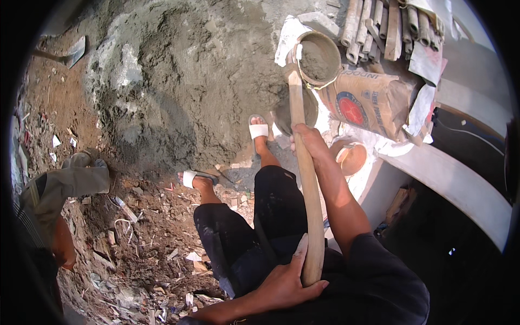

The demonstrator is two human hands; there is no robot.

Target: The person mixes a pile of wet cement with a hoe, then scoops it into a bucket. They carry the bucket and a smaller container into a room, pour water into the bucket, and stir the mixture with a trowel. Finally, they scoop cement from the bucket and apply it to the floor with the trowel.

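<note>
A long, slightly curved wooden tool handle runs from my lap up toward the buckets; the kind of head at its far end cannot be made out. My right hand is closed round its upper part. Lower down, my left hand holds the butt end between thumb and fingers. Past the handle's far end, to the right, a bucket contains grey mortar. A second, darker bucket lies partly behind the handle. Wet grey mortar spreads over the ground ahead of my sandalled feet.
A brown paper cement sack lies right of the buckets, below stacked poles. An orange-brown container sits near my right forearm. At far left are a co-worker's leg and a shovel blade. Debris litters the soil.
</note>
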